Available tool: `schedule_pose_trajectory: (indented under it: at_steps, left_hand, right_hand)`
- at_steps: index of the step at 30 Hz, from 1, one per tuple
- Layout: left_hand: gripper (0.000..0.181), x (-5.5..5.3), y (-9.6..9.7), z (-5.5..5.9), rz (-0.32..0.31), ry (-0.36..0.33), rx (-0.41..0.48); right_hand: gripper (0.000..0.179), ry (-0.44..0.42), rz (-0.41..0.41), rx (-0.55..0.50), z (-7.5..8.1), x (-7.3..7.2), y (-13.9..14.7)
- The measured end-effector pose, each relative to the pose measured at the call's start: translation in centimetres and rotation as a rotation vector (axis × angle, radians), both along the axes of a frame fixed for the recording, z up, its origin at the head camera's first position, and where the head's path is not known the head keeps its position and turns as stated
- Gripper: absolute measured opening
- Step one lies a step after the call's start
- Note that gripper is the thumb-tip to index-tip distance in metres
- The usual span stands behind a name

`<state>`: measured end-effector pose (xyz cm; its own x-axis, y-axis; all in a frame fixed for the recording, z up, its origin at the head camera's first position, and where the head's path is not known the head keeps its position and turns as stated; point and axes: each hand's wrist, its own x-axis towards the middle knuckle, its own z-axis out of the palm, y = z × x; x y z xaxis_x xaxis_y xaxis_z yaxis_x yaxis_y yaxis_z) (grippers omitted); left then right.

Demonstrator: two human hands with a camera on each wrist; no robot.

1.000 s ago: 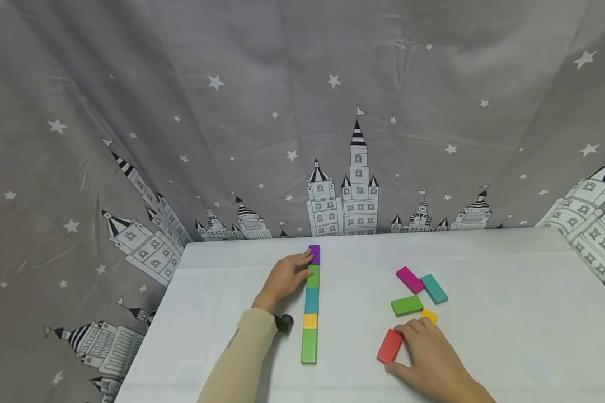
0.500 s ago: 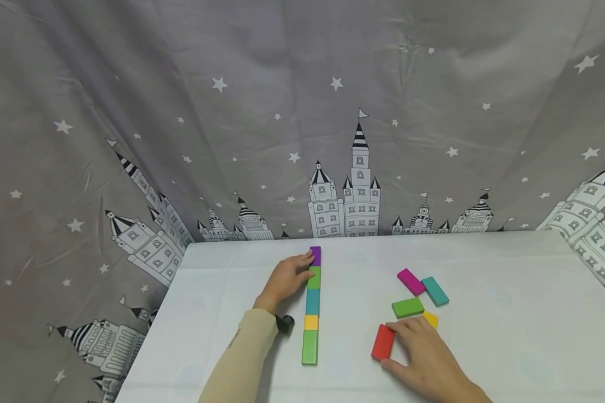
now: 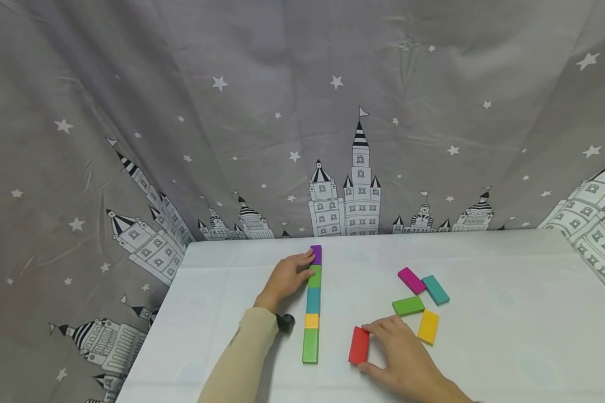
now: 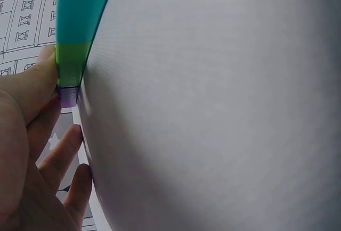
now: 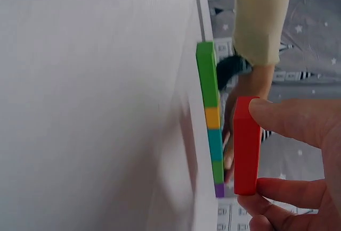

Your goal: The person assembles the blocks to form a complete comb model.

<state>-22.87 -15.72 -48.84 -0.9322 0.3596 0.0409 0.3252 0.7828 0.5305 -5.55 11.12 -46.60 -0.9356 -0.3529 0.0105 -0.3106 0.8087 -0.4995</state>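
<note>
My left hand [image 3: 285, 279] rests beside the far end of a straight row of blocks. Its thumb and fingertips touch the side of the purple block [image 3: 317, 254] and the green block [image 3: 314, 276] before it. Toward me the row continues with a teal block [image 3: 313, 300], a yellow one [image 3: 312, 321] and a light green one [image 3: 310, 346]. To the right of the row, my right hand [image 3: 400, 355] pinches a red block [image 3: 359, 346] by its two ends, thumb on the near end and fingers on the far end. The right wrist view shows the red block [image 5: 246, 148] from its side.
On the right lie a magenta block [image 3: 411, 280], a teal block [image 3: 436, 290], a green block [image 3: 408, 306] and a yellow block [image 3: 428, 327]. They rest on a white tabletop [image 3: 524, 313]. A grey curtain [image 3: 262, 84] printed with castles and stars hangs behind.
My right hand has carried the red block left toward the row, and the block has turned more upright in the head view. The loose yellow block is now uncovered. My left hand stays put.
</note>
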Motion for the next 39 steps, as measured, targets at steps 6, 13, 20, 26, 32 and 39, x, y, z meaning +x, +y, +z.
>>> schedule_pose_trajectory:
  at_steps: [6, 13, 20, 26, 32, 39]
  left_hand:
    - [0.047, 0.0, 0.0, 0.0, -0.001, 0.009, -0.004]
    - [0.048, 0.0, 0.0, 0.0, 0.008, 0.001, -0.009]
    - [0.048, 0.1, 0.1, 0.2, 0.020, -0.007, -0.002]
    - [0.048, 0.1, 0.2, 0.1, 0.023, -0.007, 0.014]
    - [0.048, 0.0, 0.1, -0.1, 0.017, 0.006, 0.022]
    - [0.048, 0.0, 0.1, -0.1, 0.025, -0.004, 0.020]
  right_hand:
    - [0.064, -0.058, 0.089, 0.020, 0.2, 0.3, -1.5]
    - [0.062, -0.107, 0.152, 0.021, 0.3, 0.5, -3.2]
    - [0.061, -0.140, 0.204, 0.008, 0.4, 0.6, -4.6]
    - [0.061, -0.113, 0.266, 0.011, 0.2, 0.7, -5.6]
    - [0.061, -0.076, 0.312, 0.026, -0.2, 0.8, -6.4]
    - [0.063, -0.010, 0.364, 0.031, -0.8, 1.0, -7.0]
